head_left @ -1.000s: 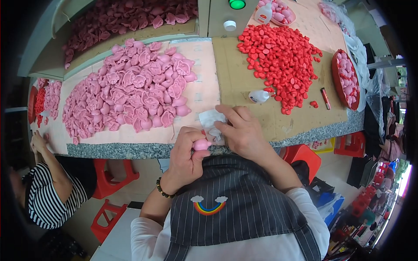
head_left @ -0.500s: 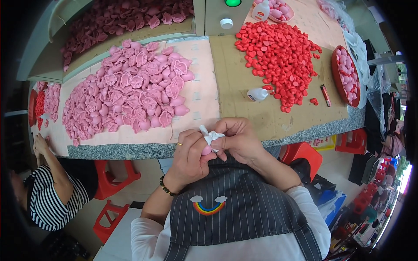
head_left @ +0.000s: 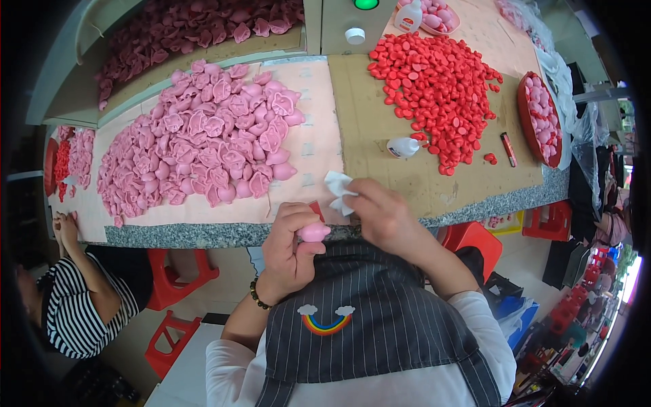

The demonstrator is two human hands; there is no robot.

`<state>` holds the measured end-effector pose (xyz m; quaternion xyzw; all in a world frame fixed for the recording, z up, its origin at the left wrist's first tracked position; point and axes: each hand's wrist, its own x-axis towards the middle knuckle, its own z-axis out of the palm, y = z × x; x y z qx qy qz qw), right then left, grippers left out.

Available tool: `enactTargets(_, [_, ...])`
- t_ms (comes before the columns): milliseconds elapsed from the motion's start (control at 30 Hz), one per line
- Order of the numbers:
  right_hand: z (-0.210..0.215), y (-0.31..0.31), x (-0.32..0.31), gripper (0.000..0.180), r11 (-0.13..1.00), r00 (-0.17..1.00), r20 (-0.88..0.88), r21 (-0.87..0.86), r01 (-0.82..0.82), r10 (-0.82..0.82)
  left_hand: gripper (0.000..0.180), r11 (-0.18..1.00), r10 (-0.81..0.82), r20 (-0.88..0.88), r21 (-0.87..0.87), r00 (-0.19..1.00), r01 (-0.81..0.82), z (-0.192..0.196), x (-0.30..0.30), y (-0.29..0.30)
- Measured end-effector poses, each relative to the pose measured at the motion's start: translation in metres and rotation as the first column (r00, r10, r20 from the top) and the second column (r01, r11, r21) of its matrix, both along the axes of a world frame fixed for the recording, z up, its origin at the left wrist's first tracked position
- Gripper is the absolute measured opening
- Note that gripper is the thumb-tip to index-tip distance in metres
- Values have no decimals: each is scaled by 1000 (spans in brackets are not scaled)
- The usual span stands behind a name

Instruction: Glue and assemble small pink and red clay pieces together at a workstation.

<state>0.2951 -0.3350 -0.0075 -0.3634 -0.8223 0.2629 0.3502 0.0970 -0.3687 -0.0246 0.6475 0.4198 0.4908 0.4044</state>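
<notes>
A smooth pink egg-shaped piece with a small pointed tip is gripped in my left hand, over the table's front edge. A bit of red shows just behind those fingers; I cannot make out whether it belongs to the piece. My right hand pinches a crumpled white tissue, held apart from the pink piece. To the left lies a big heap of pink moulded pieces, many with ruffled edges. Farther right is a heap of small red pieces, with a white squeeze bottle beside it.
A red bowl of pink pieces stands at the table's right, near a red tube. A grey box with a knob is at the back. Red stools stand below the table. Another person in stripes sits at left.
My hands have come apart. The tissue, which was wrapped against the pink piece, has moved up and away in my right hand; the piece stays in my left and is now uncovered.
</notes>
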Motion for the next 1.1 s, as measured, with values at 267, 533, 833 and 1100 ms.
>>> enactTargets(267, [10, -11, -7, 12, 734, 729, -632, -621, -275, -262, 30, 969, 55, -127, 245, 990, -22, -2, -2, 6])
enactTargets(533, [-2, -18, -39, 7, 647, 559, -662, -714, -267, -499, 33, 915, 96, -265, 402, 960, 20, -1, 6, 10])
enactTargets(833, [19, 7, -15, 40, 993, 994, -3, 30, 113, -113, 30, 997, 56, 136, -55, 989, -49, -5, 2, -1])
enactTargets(1100, [-6, -6, -15, 46, 995, 958, -276, -50, -90, 73, 30, 865, -10, 507, -429, 862, 262, 13, 3, -4])
